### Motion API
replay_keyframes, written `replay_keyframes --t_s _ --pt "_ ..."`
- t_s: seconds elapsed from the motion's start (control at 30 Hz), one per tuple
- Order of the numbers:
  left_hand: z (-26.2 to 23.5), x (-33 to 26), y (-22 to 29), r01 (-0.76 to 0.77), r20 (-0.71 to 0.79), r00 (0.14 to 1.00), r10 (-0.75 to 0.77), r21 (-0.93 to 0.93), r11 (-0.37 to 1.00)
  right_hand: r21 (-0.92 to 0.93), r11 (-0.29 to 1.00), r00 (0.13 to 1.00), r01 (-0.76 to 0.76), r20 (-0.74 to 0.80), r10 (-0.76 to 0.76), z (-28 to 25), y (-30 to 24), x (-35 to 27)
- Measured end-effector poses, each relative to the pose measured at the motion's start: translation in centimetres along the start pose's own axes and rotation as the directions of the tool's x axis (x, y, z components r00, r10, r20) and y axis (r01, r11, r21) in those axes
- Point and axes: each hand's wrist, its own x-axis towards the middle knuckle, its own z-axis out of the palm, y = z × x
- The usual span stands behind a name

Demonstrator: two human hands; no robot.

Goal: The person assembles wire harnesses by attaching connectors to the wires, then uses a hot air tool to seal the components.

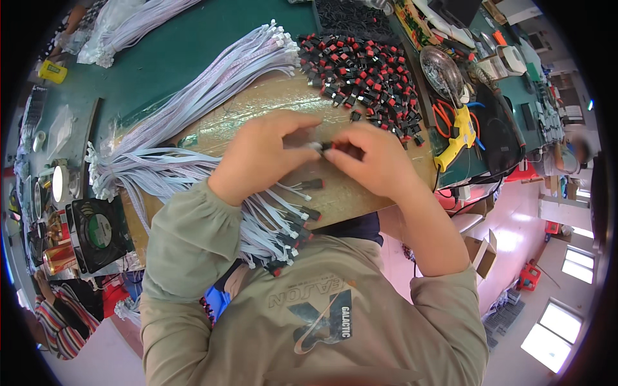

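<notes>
My left hand (261,154) is closed in a pinch on a small white plug (315,147), blurred, above the middle of the board. Facing it, my right hand (370,154) pinches a small black connector (327,146); the two parts meet or nearly meet, and I cannot tell which. Under my left forearm lies a bundle of white cables (174,168), several of them ending in black-and-red connectors (312,184) near my lap. A second bundle of white cables (212,87) stretches behind my left hand. Beyond my right hand is a pile of black-and-red connectors (367,77).
A yellow glue gun (460,138) and a metal pan (442,72) are at the right. Behind the pile stands a tray of black parts (354,19). At the left are a black fan (98,233) and a yellow tape roll (53,72). Another person in a striped sleeve (64,321) sits lower left.
</notes>
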Motion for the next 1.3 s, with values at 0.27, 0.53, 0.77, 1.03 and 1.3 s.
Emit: replay_keyframes --t_s 0.27,0.53,0.77,1.03,1.3 --pt "-2.1 2.7 -0.5 -0.013 -0.162 0.985 0.064 0.301 0.954 -0.195 0.98 0.99 0.028 0.141 0.0 -0.9 -0.1 -5.1" --pt "-3.8 6.7 -3.3 -0.042 -0.148 0.933 0.327 0.86 0.508 -0.244 0.966 0.973 0.08 0.229 -0.023 -3.1 -0.7 -3.3" --pt "-4.0 4.5 -1.6 -0.08 -0.22 0.894 0.39 0.778 0.623 -0.225 0.974 0.996 0.027 0.084 -0.008 -6.7 1.2 3.4" --pt "-1.6 2.4 1.2 0.102 -0.322 0.934 -0.152 -0.168 0.98 -0.43 0.897 0.977 -0.103 -0.215 0.009 -7.8 6.8 16.7" --pt "-1.5 1.7 -1.6 0.233 -0.131 0.93 -0.345 -0.515 0.825 -0.647 0.731 0.955 -0.215 0.019 0.298 -5.7 8.7 22.5"
